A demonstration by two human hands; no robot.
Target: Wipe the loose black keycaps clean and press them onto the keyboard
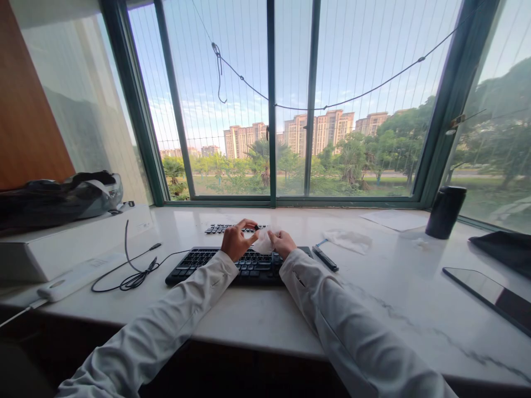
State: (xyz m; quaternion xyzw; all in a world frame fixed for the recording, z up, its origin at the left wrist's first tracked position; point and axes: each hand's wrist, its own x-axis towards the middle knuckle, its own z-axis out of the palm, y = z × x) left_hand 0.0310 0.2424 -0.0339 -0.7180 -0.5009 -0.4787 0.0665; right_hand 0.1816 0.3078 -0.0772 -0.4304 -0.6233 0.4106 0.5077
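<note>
Above the black keyboard (194,265) both hands meet. My left hand (236,240) is closed in a pinch on a small black piece that looks like a keycap (257,227). My right hand (283,243) is closed on a thin white tissue (263,242), which spreads between the two hands and touches or nearly touches the left fingertips. Behind the hands, loose black keycaps (218,228) lie in rows on the white tabletop (257,320). My forearms and hands cover part of the keyboard.
Right of the keyboard lie a slim dark tool (324,258) and a clear plastic bag (348,240). Farther right are paper (394,220), a black bottle (446,212) and a phone (489,293). A coiled cable (139,279), power strip (78,276) and white box (70,243) occupy the left.
</note>
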